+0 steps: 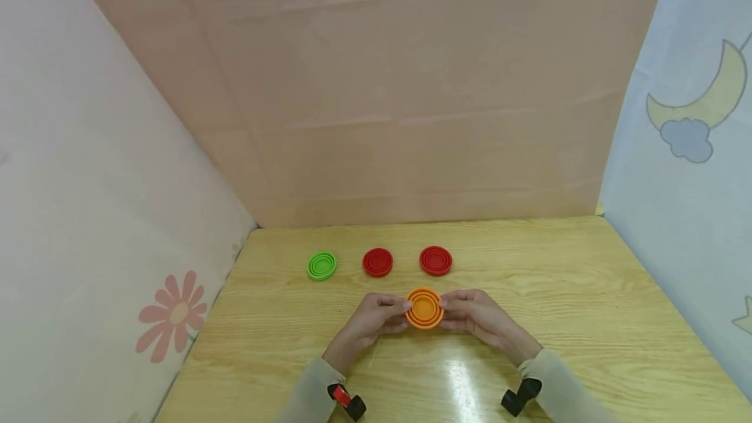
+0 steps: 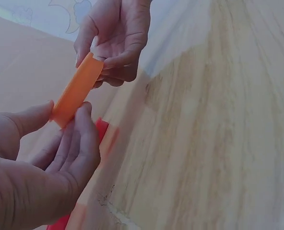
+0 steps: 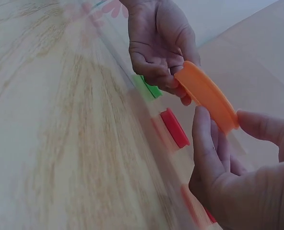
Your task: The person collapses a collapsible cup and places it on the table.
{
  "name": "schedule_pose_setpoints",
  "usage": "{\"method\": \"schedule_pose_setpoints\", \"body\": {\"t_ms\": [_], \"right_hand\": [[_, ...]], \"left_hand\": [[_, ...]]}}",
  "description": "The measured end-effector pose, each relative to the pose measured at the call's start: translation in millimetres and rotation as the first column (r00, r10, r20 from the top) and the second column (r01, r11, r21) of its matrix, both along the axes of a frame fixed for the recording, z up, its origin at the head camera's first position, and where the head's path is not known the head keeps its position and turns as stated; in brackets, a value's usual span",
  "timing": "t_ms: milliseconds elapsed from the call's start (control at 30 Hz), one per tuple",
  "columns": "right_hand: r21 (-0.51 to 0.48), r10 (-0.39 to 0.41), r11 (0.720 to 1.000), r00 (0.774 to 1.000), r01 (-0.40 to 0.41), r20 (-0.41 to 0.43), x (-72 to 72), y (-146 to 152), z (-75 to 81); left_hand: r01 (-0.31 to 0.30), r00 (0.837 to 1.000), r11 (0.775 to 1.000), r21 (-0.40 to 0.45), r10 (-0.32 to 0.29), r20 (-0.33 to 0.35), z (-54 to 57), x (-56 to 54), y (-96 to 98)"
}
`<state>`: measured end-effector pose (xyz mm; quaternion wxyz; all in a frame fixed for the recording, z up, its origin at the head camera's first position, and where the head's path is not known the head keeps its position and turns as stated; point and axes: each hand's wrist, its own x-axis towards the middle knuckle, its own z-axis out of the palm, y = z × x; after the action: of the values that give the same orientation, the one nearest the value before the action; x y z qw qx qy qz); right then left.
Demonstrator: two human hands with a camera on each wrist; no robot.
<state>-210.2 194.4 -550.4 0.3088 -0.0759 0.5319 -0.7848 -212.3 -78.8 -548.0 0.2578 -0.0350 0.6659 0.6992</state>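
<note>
An orange collapsible cup (image 1: 424,309), folded flat into concentric rings, is held above the table between both hands. The left hand (image 1: 376,318) pinches its left edge, thumb on top and fingers beneath. On the opposite edge the right hand (image 1: 478,320) grips it the same way. Both wrist views show the orange cup (image 2: 78,90) edge-on as a thin disc, lifted off the wood. Behind it lie two flat red collapsible cups, one at the middle (image 1: 378,262) and one farther right (image 1: 436,261). A green one (image 1: 322,266) lies at the left of that row.
The wooden table (image 1: 558,279) has a light reflection near its front. A beige cloth wall (image 1: 411,116) rises at the back. White printed panels stand at the left (image 1: 88,181) and right (image 1: 675,214). Black wrist straps (image 1: 521,397) circle both sleeves.
</note>
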Motion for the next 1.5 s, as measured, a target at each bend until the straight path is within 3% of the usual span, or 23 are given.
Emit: {"method": "schedule_pose_setpoints", "body": {"t_ms": [300, 433, 667, 900, 1200, 1500], "right_hand": [[0.029, -0.027, 0.999, 0.999, 0.028, -0.025, -4.9, 4.0, -2.9], [0.04, -0.046, 0.998, 0.999, 0.046, -0.017, -5.2, 8.6, -4.9], [0.04, -0.044, 0.998, 0.998, 0.045, -0.035, -4.2, 13.3, -3.8], [0.054, -0.08, 0.995, 0.996, 0.082, -0.032, -6.3, 16.7, 0.0], [0.069, -0.138, 0.987, 0.989, 0.142, -0.053, -12.9, 22.5, -2.6], [0.065, -0.158, 0.985, 0.985, 0.162, -0.068, -15.8, 38.4, -5.6]], "left_hand": [[0.044, 0.999, 0.996, 0.075, -0.044, -0.006, 0.9, -8.8, 2.8], [0.028, 0.999, 0.994, 0.107, -0.03, 0.011, 1.4, -9.8, 6.8], [-0.008, 1.0, 0.996, 0.09, 0.009, -0.006, 0.5, -10.9, 13.4], [-0.019, 0.999, 0.998, 0.054, 0.02, -0.034, 4.0, -21.2, 19.6], [0.014, 0.996, 1.0, 0.011, -0.013, -0.092, 10.4, -36.1, 30.7], [0.035, 0.995, 0.998, 0.046, -0.03, -0.097, 8.5, -43.6, 47.6]]}}
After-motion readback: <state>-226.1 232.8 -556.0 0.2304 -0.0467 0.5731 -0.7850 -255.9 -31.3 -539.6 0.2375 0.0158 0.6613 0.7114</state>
